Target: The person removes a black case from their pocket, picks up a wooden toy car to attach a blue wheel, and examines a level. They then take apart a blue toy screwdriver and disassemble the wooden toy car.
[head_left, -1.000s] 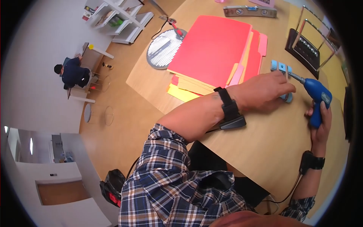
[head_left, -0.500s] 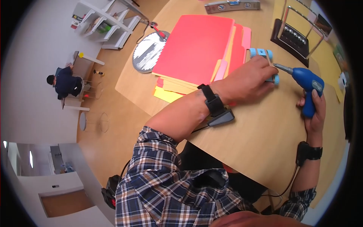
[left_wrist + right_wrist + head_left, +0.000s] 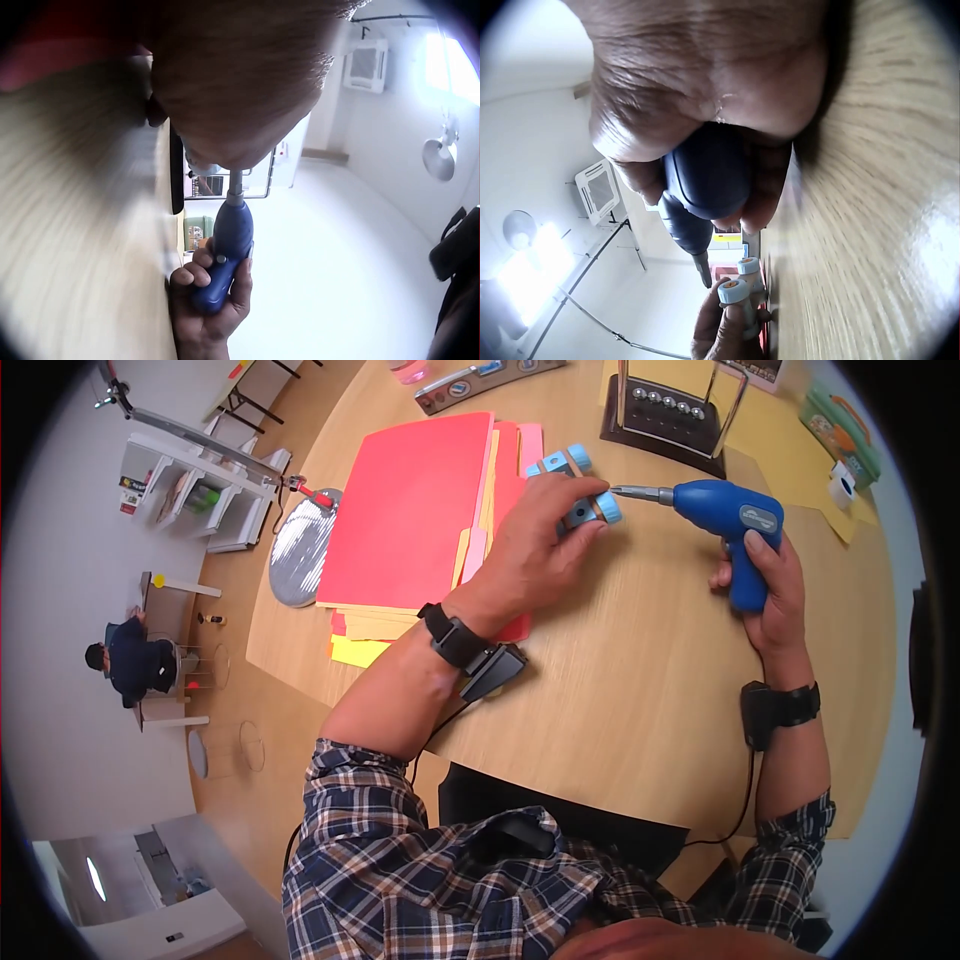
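My right hand (image 3: 762, 575) grips a blue toy power drill (image 3: 728, 520) by its handle, upright on the wooden table (image 3: 640, 690). Its metal bit points left at a light-blue wheeled toy block (image 3: 575, 488), which my left hand (image 3: 545, 530) holds down with curled fingers. The right wrist view shows the drill (image 3: 705, 187) in my fist and the toy's blue wheels (image 3: 735, 289) beyond. In the left wrist view, the drill (image 3: 225, 247) shows past the back of my left hand.
A stack of red, pink and yellow folders (image 3: 420, 520) lies left of the toy. A Newton's cradle (image 3: 668, 410) stands behind the drill, a spirit level (image 3: 480, 378) at the far edge. A person sits at a desk (image 3: 130, 655) far left.
Both hands, toy and drill have kept their hold while the head view swung, so they now sit higher and more central. The drill bit stays pointed at the toy.
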{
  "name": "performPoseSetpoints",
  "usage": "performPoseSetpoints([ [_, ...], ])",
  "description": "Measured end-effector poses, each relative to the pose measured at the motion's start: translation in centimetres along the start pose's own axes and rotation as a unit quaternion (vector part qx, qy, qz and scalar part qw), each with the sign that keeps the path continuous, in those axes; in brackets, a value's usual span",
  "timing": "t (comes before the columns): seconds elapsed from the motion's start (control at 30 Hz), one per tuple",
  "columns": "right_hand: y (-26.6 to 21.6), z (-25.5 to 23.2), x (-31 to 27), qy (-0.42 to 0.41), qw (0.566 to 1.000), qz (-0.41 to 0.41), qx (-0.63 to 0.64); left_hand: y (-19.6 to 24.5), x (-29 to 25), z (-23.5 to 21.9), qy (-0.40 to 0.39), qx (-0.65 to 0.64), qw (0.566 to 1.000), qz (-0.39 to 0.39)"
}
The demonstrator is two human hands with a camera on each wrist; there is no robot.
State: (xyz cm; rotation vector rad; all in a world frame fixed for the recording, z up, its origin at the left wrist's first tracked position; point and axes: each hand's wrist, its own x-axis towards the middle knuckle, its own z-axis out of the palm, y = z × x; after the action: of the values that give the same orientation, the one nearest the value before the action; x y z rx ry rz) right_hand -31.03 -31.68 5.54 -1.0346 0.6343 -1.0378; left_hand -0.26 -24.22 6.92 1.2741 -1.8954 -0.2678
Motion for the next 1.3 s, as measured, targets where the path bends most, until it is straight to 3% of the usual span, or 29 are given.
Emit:
performPoseSetpoints([
  [0.2,0.1,0.0,0.1,-0.003,1.000,0.003,-0.004,-0.5,-0.2,0.0,0.022,-0.086,0.995,-0.049],
  [0.27,0.2,-0.1,0.1,-0.005,1.000,0.007,-0.001,0.4,-0.2,-0.5,-0.010,-0.095,0.991,-0.098],
  [0.47,-0.1,0.4,0.0,-0.012,1.000,0.004,-0.014,0.6,-0.2,-0.1,0.014,-0.237,0.964,-0.118],
  [0.67,-0.2,0.5,-0.1,-0.004,1.000,0.005,-0.013,1.1,0.0,-0.6,0.000,-0.283,0.949,-0.138],
  [0.8,-0.1,0.4,0.0,-0.006,1.000,0.012,-0.017,1.0,0.0,-0.8,0.013,-0.278,0.951,-0.136],
  [0.97,-0.2,0.7,-0.2,-0.006,1.000,0.009,-0.028,0.6,0.1,-0.7,0.016,-0.163,0.975,-0.149],
  [1.3,-0.2,0.7,-0.2,-0.014,1.000,0.003,-0.026,0.5,0.1,-0.8,0.013,-0.112,0.983,-0.142],
])
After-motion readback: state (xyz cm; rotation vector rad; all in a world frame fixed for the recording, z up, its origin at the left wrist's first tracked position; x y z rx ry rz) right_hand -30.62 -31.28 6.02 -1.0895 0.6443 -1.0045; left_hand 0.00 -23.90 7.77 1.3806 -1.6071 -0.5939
